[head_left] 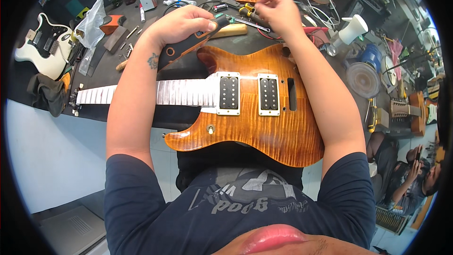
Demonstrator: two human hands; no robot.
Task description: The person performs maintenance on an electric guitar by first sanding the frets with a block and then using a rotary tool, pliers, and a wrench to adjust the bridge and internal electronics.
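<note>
The glossy amber guitar is lying face up across the near edge of the workbench, showing no strings; its fretboard is wearing a pale covering. Beyond it, the left hand is gripping a black-and-orange tool; the right hand is curling its fingers narrowly beside yellow-and-black pliers, whether holding anything I cannot tell. Two pickups are already sitting in place, a long slot is standing open, and a toggle switch is already protruding

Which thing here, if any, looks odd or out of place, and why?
The amber guitar looks odd: no strings run over its pale neck, and a dark slot stands open in its body.
</note>
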